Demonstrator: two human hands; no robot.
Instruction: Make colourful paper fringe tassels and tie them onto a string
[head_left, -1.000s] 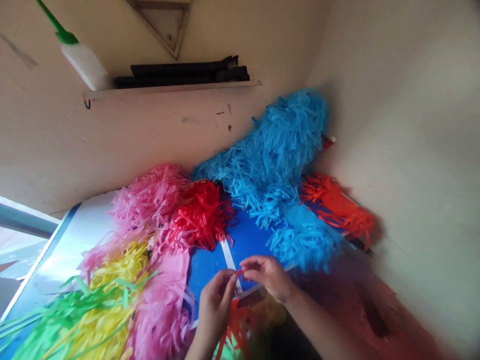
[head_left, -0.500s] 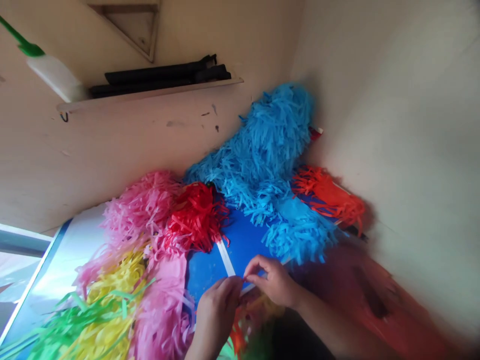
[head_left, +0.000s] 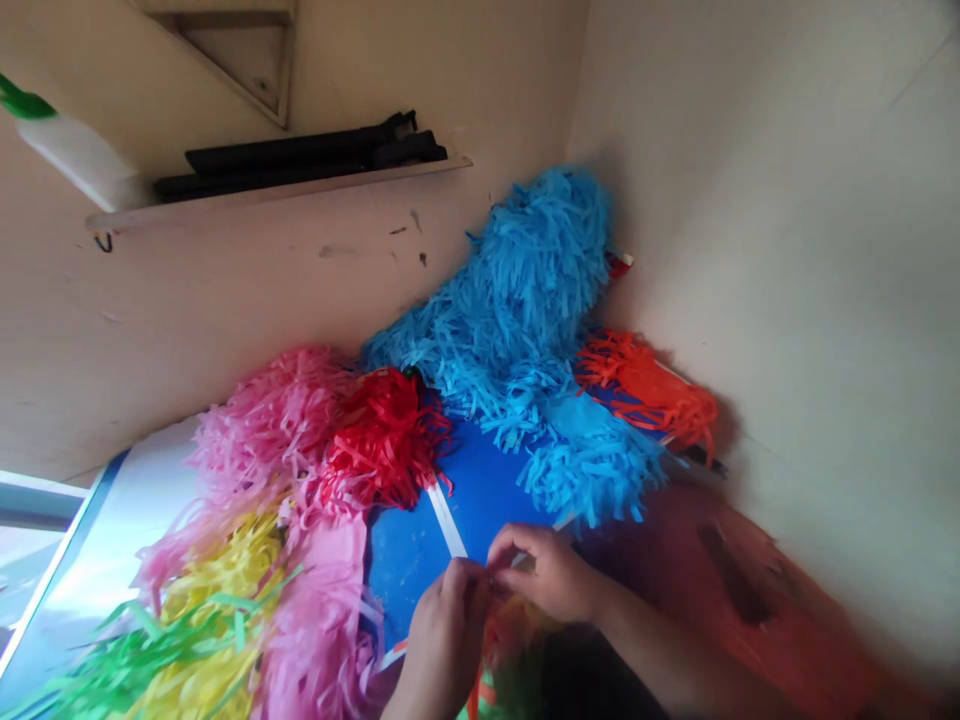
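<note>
My left hand and my right hand meet fingertip to fingertip over the near edge of the blue table. Both are closed in a pinch on fringed tissue paper, whose orange strips hang below the fingers; the pinched spot itself is small and blurred. Yellowish and green strips show under the hands, partly covered by them. Left of my left hand lies pink fringed paper. Beyond my right hand is a light blue fringed piece.
Heaped on the blue table are red, yellow and green fringes. A large blue fringe pile leans in the corner, with an orange fringe beside it. A wall shelf holds black items and a green-capped bottle.
The view has shifted slightly, so the background sits further left. Both hands remain pinched together, a little lower in the picture.
</note>
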